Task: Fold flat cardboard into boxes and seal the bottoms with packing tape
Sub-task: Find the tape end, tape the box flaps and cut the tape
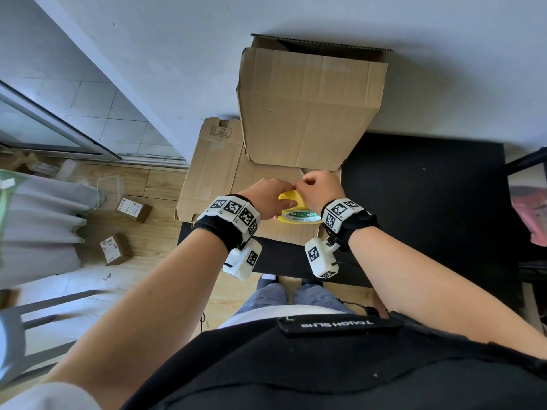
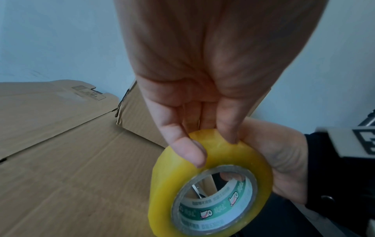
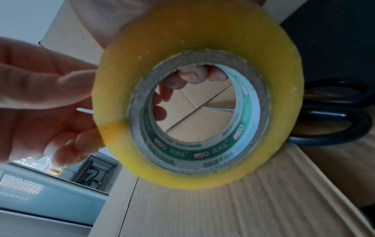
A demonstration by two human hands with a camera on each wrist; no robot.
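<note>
A yellow roll of packing tape (image 1: pixel 299 216) hangs just above a flat cardboard sheet (image 1: pixel 216 179) on the black table. My right hand (image 1: pixel 321 187) grips the roll from the far side, its fingertips (image 3: pixel 192 75) hooked inside the core. My left hand (image 1: pixel 268 199) pinches the roll's rim (image 2: pixel 215 141) with thumb and fingertips. The left hand (image 3: pixel 50 112) sits at the roll's (image 3: pixel 198 99) left edge in the right wrist view, nails on the tape. Behind them a folded-up brown box (image 1: pixel 307 108) leans against the wall.
Black-handled scissors (image 3: pixel 334 112) lie just right of the roll, with the blade tip (image 1: pixel 301 173) showing past my knuckles. The black table (image 1: pixel 429 202) stretches to the right. Small parcels (image 1: pixel 115 248) lie on the wooden floor at the left, near a grey chair (image 1: pixel 29 335).
</note>
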